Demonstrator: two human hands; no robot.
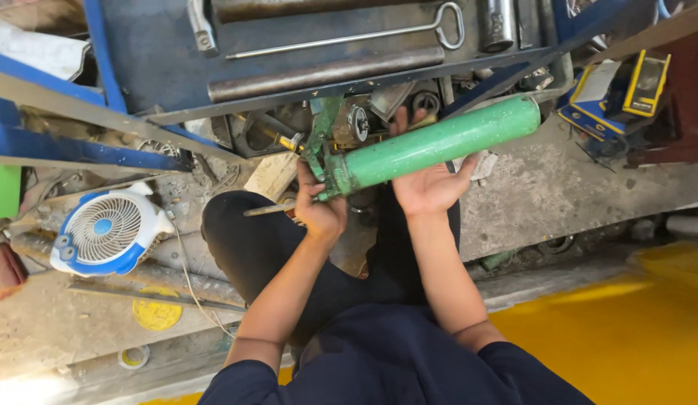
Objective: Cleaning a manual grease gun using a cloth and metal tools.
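Observation:
I hold a green grease gun (439, 142) level in front of me, over my lap. My left hand (319, 210) grips its head end, next to the green lever (319, 127). Under the barrel lies my right hand (428, 184), palm up, fingers wrapped around the tube. The barrel's far end points up and to the right. My knees in dark trousers (251, 240) are below the gun.
A blue metal tool tray (139, 45) with steel bars, a bent rod and sockets stands ahead. A small blue and white fan (105, 229) lies at the left. Blue and yellow boxes (619, 90) sit at the right. The floor at lower right is yellow (634, 330).

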